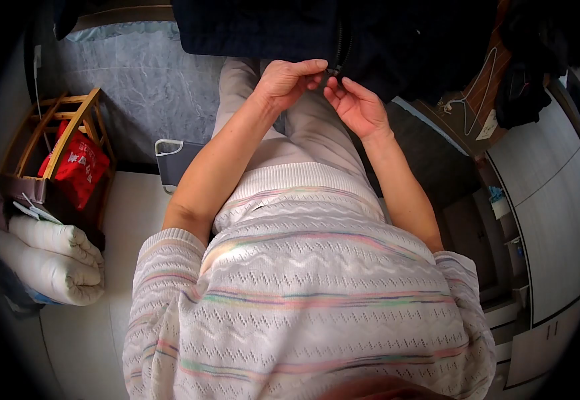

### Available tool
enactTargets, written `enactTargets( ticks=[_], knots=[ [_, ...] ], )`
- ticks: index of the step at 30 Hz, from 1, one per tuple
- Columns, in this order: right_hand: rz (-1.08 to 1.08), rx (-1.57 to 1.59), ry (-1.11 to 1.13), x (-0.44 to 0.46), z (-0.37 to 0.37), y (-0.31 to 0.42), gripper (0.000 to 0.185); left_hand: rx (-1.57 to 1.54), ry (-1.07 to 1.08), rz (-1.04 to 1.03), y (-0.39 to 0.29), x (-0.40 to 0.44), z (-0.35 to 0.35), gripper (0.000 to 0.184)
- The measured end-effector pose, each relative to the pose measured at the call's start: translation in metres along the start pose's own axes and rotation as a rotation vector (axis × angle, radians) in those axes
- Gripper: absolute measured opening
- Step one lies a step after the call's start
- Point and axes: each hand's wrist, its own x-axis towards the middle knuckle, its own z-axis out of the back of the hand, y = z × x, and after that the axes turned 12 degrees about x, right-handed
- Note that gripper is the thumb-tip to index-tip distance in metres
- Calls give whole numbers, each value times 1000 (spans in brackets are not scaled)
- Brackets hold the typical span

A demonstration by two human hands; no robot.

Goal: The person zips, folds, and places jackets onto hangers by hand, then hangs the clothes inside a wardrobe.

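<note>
A dark navy garment [257, 30] with a black zipper [345, 43] hangs across the top of the view. At the zipper's lower end, my left hand [291, 81] has its thumb and fingers closed on the garment's bottom edge. Just to the right, my right hand [358, 110] is held palm up with its fingers loosely curled and a gap between thumb and fingertips, close below the zipper end. Whether its fingertips touch the zipper is too small to tell.
A wooden rack [70, 133] holding a red bag [83, 167] stands at the left, above rolled white bedding [57, 260]. A folding seat [173, 163] is beside my left forearm. At the right are a white wire hanger [467, 107], dark clothes [523, 93] and pale cabinets [543, 173].
</note>
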Motion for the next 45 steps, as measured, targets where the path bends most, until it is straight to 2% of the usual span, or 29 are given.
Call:
enactTargets(
  ticks=[9, 21, 33, 45],
  knots=[
    [7, 13, -8, 1, -1, 1, 14, 27, -40, -16, 1, 2, -1, 13],
    [64, -5, -56, 0, -11, -3, 12, 234, -120, -45, -9, -3, -5, 16],
    [121, -157, -109, 4, -21, -6, 13, 111, -101, -21, -8, 4, -7, 14],
    [204, -267, -203, 1, -29, -12, 9, 364, -130, -5, -3, 3, 0, 14]
  ],
)
